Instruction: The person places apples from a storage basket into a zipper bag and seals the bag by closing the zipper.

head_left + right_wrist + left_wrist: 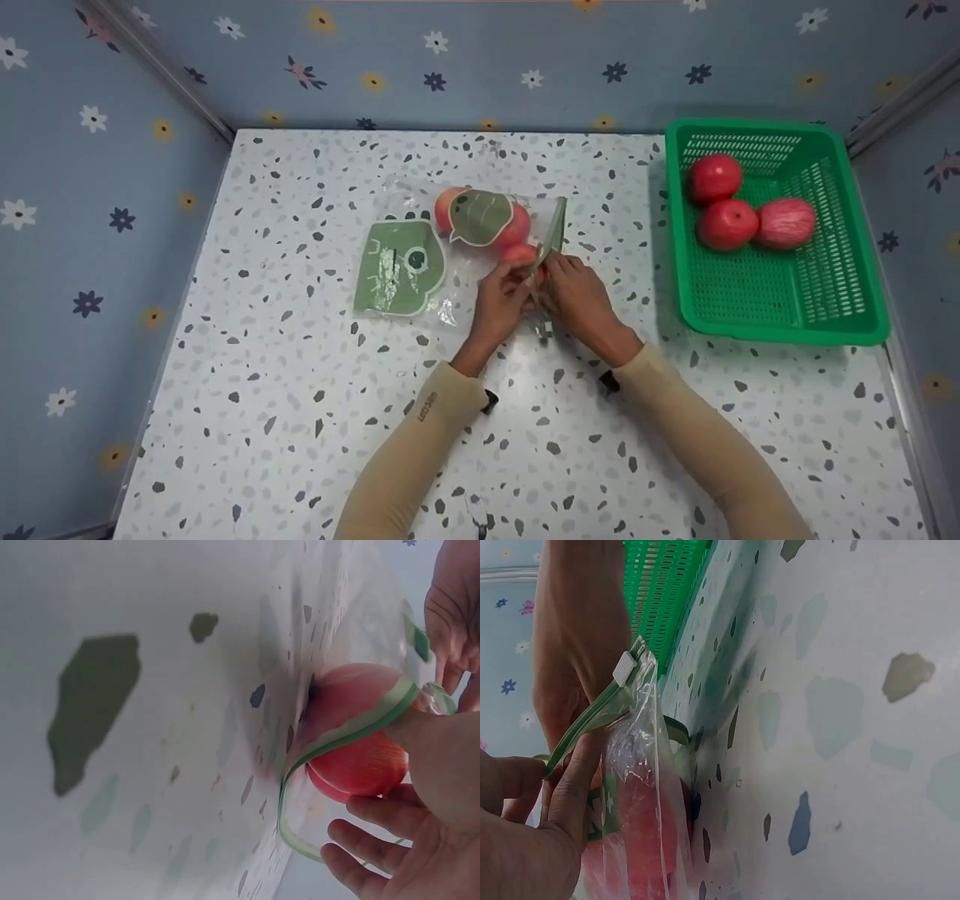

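Note:
A clear zip bag [465, 274] with a green cartoon print lies on the table, two red apples [514, 226] under its printed patch. My left hand [498, 304] pinches the green zip edge [581, 727] between thumb and fingers. At the opened mouth, my right hand [581, 294] holds another apple [364, 761], its thumb passing behind the green strip and its fingers against the apple's side. That apple lies partly within the bag. A white zip slider [625, 669] sits at the near end of the strip.
To the right stands a green plastic basket [787, 334] holding three red apples [727, 224]. Flower-patterned panels [487, 67] border the speckled white table [300, 420] at the back and sides.

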The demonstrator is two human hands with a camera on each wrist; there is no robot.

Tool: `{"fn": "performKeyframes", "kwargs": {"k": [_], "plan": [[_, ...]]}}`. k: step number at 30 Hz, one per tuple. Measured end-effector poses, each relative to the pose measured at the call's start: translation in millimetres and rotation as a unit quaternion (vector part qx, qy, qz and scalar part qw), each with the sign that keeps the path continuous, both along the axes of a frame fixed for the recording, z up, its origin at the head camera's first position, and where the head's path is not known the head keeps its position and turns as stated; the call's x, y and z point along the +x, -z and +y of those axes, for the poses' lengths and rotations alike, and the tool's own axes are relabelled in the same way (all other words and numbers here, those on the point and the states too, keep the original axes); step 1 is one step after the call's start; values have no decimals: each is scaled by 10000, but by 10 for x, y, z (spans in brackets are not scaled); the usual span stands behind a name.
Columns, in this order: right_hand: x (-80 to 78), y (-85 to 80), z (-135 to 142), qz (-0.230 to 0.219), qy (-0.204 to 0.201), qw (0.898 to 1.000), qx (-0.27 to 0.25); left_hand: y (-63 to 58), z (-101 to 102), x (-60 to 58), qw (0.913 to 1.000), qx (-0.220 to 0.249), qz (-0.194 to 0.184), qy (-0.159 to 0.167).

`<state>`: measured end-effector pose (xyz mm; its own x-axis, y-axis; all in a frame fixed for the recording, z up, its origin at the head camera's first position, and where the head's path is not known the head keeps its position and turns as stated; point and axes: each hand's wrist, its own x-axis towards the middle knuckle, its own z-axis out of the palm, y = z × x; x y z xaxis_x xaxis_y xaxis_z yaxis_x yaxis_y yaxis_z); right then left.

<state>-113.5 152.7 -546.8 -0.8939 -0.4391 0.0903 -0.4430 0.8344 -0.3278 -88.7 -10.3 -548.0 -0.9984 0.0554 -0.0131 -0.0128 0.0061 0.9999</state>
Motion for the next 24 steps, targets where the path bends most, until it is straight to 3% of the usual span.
{"fn": "performKeyframes", "kwargs": {"k": [10, 17, 24], "plan": [[110, -199, 309, 153, 140, 9996, -196, 23, 5, 7, 9996, 118, 234, -54], [131, -478, 617, -73, 517, 9985, -143, 36, -5, 13, 9995, 237, 206, 5], [157, -672, 904, 124, 890, 9959, -113, 26, 1, 8, 9996, 292, -1, -11]]}}
